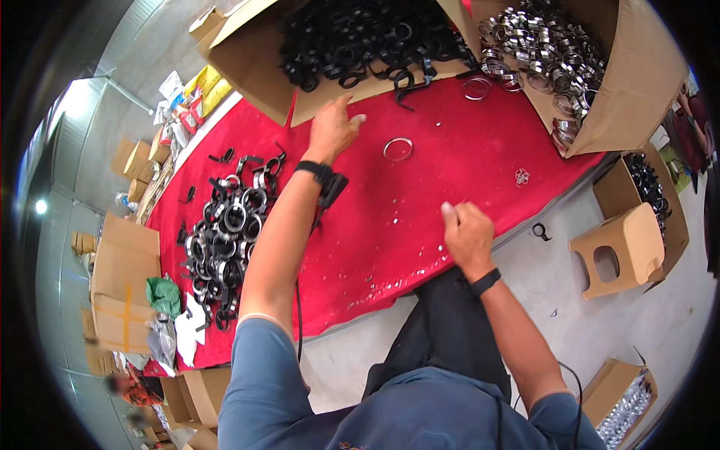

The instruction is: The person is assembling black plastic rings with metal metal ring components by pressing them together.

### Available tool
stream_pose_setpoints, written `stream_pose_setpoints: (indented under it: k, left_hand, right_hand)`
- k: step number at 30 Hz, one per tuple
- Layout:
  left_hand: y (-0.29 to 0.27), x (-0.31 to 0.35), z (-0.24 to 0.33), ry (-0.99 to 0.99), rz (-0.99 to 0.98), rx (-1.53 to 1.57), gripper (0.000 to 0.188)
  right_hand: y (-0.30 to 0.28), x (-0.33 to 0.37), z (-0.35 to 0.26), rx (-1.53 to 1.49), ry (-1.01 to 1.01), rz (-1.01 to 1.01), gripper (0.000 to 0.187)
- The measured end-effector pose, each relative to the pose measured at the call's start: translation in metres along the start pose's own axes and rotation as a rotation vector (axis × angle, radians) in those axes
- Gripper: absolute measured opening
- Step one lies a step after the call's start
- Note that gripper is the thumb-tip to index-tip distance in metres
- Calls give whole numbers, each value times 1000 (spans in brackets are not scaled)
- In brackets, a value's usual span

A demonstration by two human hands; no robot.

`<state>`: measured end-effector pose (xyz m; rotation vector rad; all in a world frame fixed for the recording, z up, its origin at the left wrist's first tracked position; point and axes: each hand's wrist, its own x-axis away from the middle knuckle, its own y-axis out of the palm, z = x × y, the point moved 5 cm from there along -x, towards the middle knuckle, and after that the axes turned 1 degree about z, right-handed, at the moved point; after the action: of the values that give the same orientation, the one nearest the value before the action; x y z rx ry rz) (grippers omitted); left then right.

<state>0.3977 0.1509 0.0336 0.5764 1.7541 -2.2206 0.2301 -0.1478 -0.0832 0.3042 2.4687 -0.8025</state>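
My left hand [335, 129] reaches to the front edge of a tilted cardboard box [247, 56], fingers stretched out and thumb apart, with nothing visible in it. Black plastic ring clamps [367, 37] fill that box, and one black clamp [409, 91] lies at its lip. Over the table's near side my right hand [470, 234] is closed, thumb up; whatever its curled fingers may hold is hidden. Between the hands and farther off, a thin silver metal ring [397, 149] lies on the red cloth [442, 172]. Left of my left forearm sits a heap of black clamps with metal bands [229, 232].
A second cardboard box [637, 82] of shiny metal rings [559, 60] leans at the far right. Beside the table stand a tan stool [619, 251] and a box of black parts [646, 187]. One black ring [540, 231] lies on the floor. A person [139, 391] is at far left.
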Motion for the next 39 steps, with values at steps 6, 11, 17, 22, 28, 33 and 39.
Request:
stream_pose_setpoints:
  k: [6, 11, 17, 22, 28, 33, 39]
  left_hand:
    - [120, -88, 33, 207, -273, 107, 77]
    - [173, -120, 21, 62, -380, -15, 66]
    - [150, -68, -31, -299, -258, 94, 40]
    - [120, 23, -19, -553, -318, 680, 56]
    - [80, 80, 54, -91, -169, 346, 105]
    - [73, 110, 84, -79, -180, 415, 75]
    - [63, 156, 77, -325, -43, 707, 70]
  right_hand:
    - [-3, 1, -10, 55, -16, 22, 36]
    - [-3, -2, -10, 15, -5, 35, 34]
    - [-1, -2, -9, 22, 1, 27, 34]
    - [-1, -1, -8, 66, -20, 54, 32]
    - [-1, 2, -13, 113, -29, 73, 32]
    - [1, 5, -9, 100, -20, 92, 33]
    - [-10, 4, -8, 66, 10, 76, 36]
